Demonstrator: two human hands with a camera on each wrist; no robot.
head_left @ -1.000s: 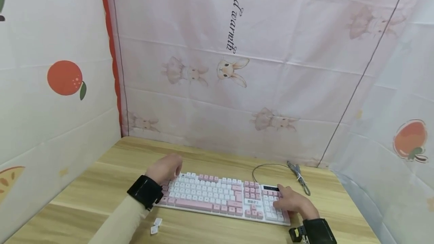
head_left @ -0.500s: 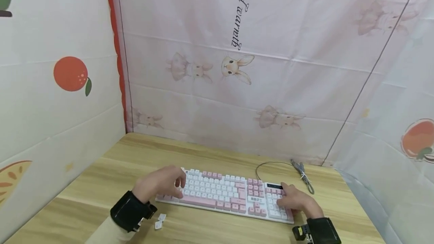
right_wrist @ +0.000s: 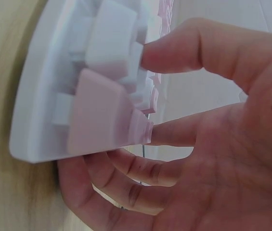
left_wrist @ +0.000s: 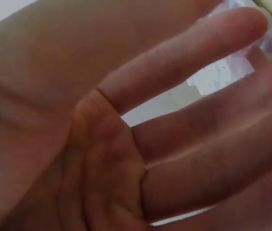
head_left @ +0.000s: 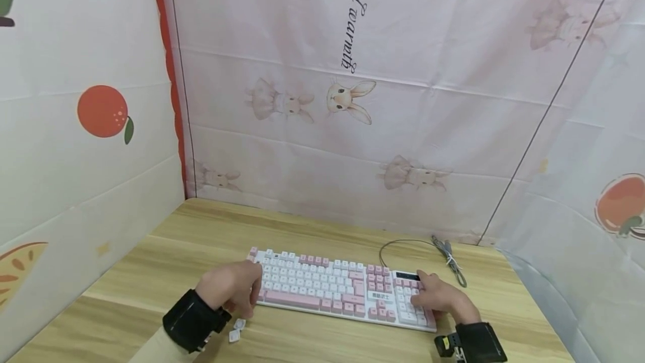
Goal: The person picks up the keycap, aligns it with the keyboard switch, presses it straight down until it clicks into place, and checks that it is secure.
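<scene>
A white and pink keyboard (head_left: 312, 278) lies on the wooden table. My right hand (head_left: 441, 298) grips its right end; in the right wrist view the thumb (right_wrist: 174, 53) touches the upper side among the keys while several curled fingers (right_wrist: 109, 180) reach round the edge to the underside. Above the table at the keyboard's left front corner is my left hand (head_left: 227, 285), its fingers pointing down beside two loose white keycaps (head_left: 234, 335). In the left wrist view the fingers (left_wrist: 193, 53) are spread and loosely extended, and nothing shows held; some fingertips are cut off.
A bundled grey cable (head_left: 448, 259) runs from the keyboard's back edge to the table's right rear. Printed cloth hangings (head_left: 302, 144) enclose the table (head_left: 166, 273) at the back and both sides. Each wrist carries a black strap.
My left hand has moved off the keyboard's left end, down and toward the loose keycaps, its fingers turning downward. My right hand keeps its grip on the keyboard. The head view has shifted slightly.
</scene>
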